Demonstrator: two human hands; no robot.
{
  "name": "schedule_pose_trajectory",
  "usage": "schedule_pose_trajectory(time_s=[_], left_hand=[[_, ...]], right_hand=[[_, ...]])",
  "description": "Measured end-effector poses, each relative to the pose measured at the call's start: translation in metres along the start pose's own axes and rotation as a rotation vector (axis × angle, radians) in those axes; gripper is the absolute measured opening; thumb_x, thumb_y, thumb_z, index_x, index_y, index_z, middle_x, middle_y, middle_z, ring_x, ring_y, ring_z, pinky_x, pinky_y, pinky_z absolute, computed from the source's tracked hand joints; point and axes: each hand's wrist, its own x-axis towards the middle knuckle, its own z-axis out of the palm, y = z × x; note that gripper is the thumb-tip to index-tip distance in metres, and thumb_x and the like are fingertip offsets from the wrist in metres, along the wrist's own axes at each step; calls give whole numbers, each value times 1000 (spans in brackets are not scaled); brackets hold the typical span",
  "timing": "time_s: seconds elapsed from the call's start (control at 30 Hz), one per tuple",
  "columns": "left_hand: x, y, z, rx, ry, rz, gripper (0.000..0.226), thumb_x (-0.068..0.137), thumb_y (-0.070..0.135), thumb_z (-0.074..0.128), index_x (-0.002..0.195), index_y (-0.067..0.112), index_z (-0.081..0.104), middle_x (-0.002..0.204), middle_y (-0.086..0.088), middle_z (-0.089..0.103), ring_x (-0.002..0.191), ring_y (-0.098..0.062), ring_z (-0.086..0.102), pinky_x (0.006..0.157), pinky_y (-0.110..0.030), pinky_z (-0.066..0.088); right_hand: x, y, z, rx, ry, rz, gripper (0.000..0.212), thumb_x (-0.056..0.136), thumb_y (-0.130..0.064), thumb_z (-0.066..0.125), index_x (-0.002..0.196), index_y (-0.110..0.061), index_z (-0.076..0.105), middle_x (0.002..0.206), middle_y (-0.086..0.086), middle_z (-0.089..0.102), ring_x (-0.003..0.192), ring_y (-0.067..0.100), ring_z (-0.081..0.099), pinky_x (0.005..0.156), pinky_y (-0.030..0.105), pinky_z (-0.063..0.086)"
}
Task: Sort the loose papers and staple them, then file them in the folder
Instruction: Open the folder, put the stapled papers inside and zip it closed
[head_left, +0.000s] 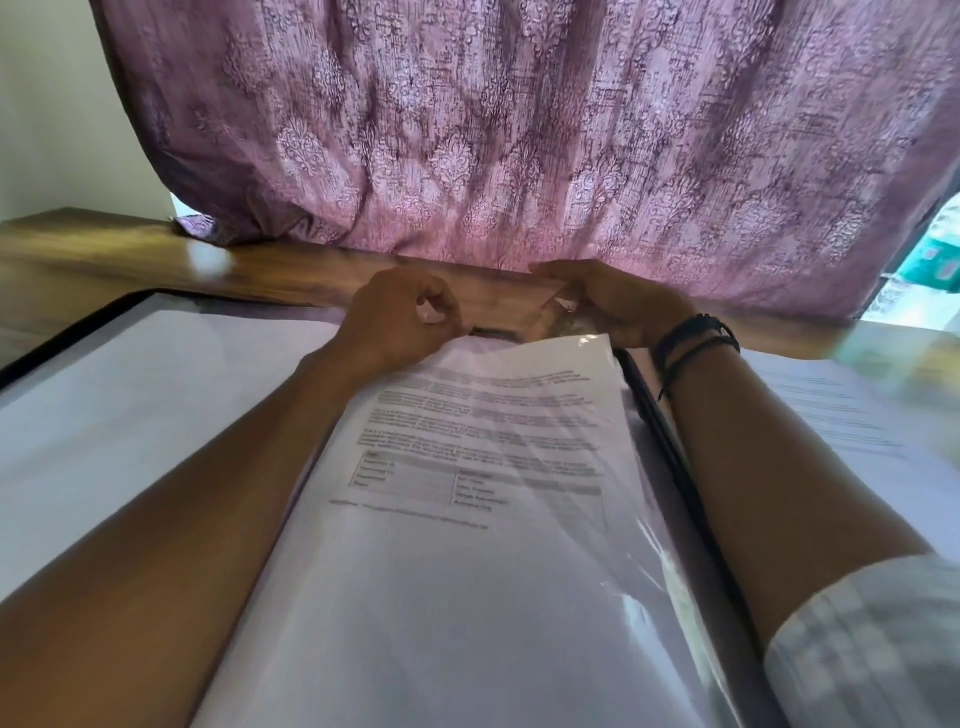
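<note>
Brown wooden desk carries a black-edged folder; purple patterned curtain hangs beyond. The left hand and right hand pinch the clear plastic sleeve at its far edge.

A black-edged folder lies open and flat on the table, its top close to the far edge, with a blank white page on its left half. On its right half lies a printed sheet, paragraphs of blurred text above a small grid, partly covered by a wrinkled clear sleeve; at their far end the left hand pinches the sheet and the right hand grips the sleeve. More loose papers, blurred, lie flat just right of the folder.
</note>
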Motion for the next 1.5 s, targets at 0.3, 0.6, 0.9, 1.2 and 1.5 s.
schedule_pose_trajectory(time_s=[0.3, 0.6, 0.9, 1.2, 1.5], left_hand=[[1, -7, -3, -26, 93, 25, 6, 78, 18, 74, 80, 13, 72, 84, 4, 65, 81, -14, 61, 75, -30, 50], [-4, 0, -2, 55, 92, 0, 34, 73, 40, 72, 93, 20, 52, 94, -2, 55, 86, -22, 55, 76, -43, 53], [-21, 137, -8, 113, -128, -108, 66, 68, 87, 43, 70, 21, 48, 62, 4, 52, 56, -12, 51, 61, -32, 47], [-10, 149, -101, 185, -197, -214, 4, 86, 12, 62, 86, 10, 58, 82, -12, 61, 59, -13, 57, 38, -13, 41], [-19, 73, -219, 488, -90, -340, 5, 94, 16, 57, 95, 11, 57, 94, -11, 52, 76, -21, 49, 53, -23, 35]], right_hand=[[-45, -1, 0, -36, 129, -70, 61, 90, -59, 53, 122, -6, 55, 80, 4, 67, 70, 19, 63, 66, 30, 56], [-99, 30, 15, 40, -19, 84, 93, 84, -79, 28, 131, -4, 57, 117, 22, 66, 91, 36, 68, 72, 43, 58], [-106, 33, 33, 403, -251, -130, 101, 81, -85, 20, 125, -5, 64, 132, 24, 58, 122, 39, 55, 109, 56, 34], [-108, 25, 66, 419, -254, -208, 98, 84, -77, 18, 131, 1, 55, 132, 19, 60, 113, 34, 63, 92, 46, 53], [-95, 35, 90, 88, 72, -339, 43, 92, -39, 54, 112, -3, 66, 110, 15, 71, 101, 31, 69, 87, 39, 57]])
